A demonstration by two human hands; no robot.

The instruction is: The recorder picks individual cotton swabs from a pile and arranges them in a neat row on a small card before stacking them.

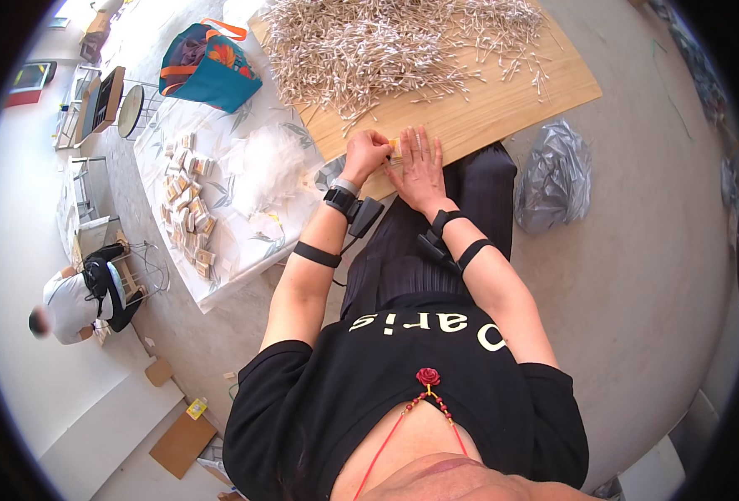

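Note:
A small clear packet with a yellow label (395, 149) lies at the near edge of a wooden board (495, 108). The fingers of my left hand (368, 156) are pinched together at the packet's left side. Flat beside them, my right hand (420, 169) has its fingers stretched out over the packet's right part and the board, hiding some of it. What is inside the packet is too small to make out. Farther back on the board spreads a large loose heap of cotton swabs (369, 54), with stray ones scattered toward my hands.
To the left, a table with a white patterned cover (219, 288) bears several filled swab packets (187, 209), a heap of clear plastic bags (263, 167) and a teal tote bag (232, 83). A grey plastic sack (557, 179) stands right of my legs. Another person (77, 296) sits far left.

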